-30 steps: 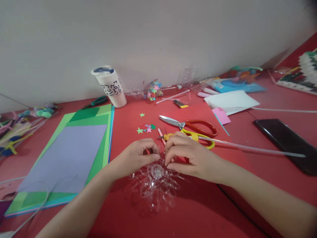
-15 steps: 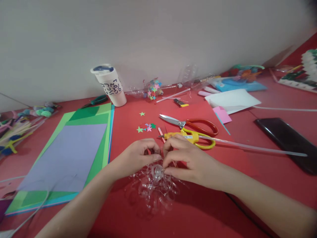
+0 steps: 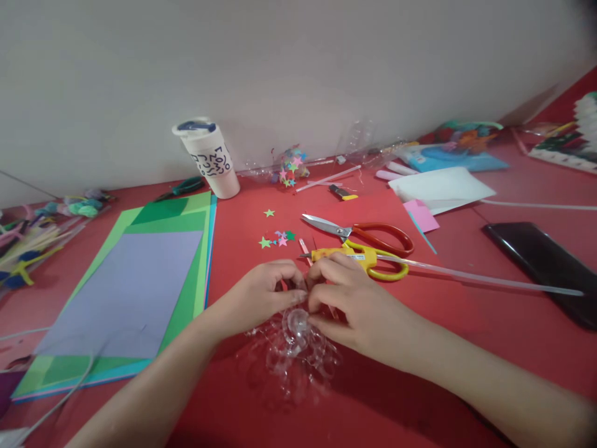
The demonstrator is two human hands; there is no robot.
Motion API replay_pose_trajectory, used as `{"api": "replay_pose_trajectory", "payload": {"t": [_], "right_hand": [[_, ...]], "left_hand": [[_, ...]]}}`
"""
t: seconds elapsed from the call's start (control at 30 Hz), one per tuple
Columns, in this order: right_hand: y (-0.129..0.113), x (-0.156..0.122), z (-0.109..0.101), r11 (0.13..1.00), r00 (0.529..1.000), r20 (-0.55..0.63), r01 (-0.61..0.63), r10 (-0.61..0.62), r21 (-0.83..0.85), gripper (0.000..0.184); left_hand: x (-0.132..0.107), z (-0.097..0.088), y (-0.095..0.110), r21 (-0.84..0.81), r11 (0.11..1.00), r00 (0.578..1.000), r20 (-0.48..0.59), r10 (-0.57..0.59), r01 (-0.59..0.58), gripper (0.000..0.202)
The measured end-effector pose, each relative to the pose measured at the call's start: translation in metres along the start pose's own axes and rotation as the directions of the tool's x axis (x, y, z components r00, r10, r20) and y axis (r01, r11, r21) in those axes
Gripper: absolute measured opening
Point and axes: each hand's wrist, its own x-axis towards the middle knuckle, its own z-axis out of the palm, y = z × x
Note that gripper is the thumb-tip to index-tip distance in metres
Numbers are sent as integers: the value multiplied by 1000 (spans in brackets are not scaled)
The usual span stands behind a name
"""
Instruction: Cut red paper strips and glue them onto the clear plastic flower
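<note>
In front of me is a clear plastic piece [image 3: 298, 348] with a round, ring-like centre and many curled strips spreading out, low on the red table. My left hand [image 3: 268, 289] is closed just above its round centre, thumb and forefinger pinched together; what sits between them is too small to make out. From the other side my right hand [image 3: 347, 302] is closed too, its fingertips meeting the left ones and its thumb at the rim of the plastic piece. Beyond the right knuckles lie a yellow glue gun [image 3: 331, 254] and red-handled scissors [image 3: 345, 230].
Paper stars [image 3: 265, 242] lie ahead. A white tumbler [image 3: 209, 158] stands by the wall. Coloured paper sheets [image 3: 135, 280] are stacked on the left. A black phone [image 3: 541, 261], a white sheet [image 3: 443, 188] and a clear glue stick [image 3: 480, 277] are on the right.
Both hands stay close together above the plastic piece, with only slight finger movement. The whole view has shifted a little, and nothing else on the table has moved.
</note>
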Motion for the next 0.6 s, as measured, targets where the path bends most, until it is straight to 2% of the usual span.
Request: {"api": "replay_pose_trajectory", "payload": {"t": [0.17,0.4,0.6], "right_hand": [[-3,-2,-3,998,999,-29,37,-38,-56,9],[3,-3,-18,994,997,58,-63,58,85,6],[8,-1,-15,988,997,38,-71,66,135,9]], "left_hand": [[0,-1,-1,-18,1000,1000,3,10,-10,8],[0,-3,-5,-70,997,999,38,37,-34,9],[1,-4,-6,-80,996,999,45,29,-26,8]]}}
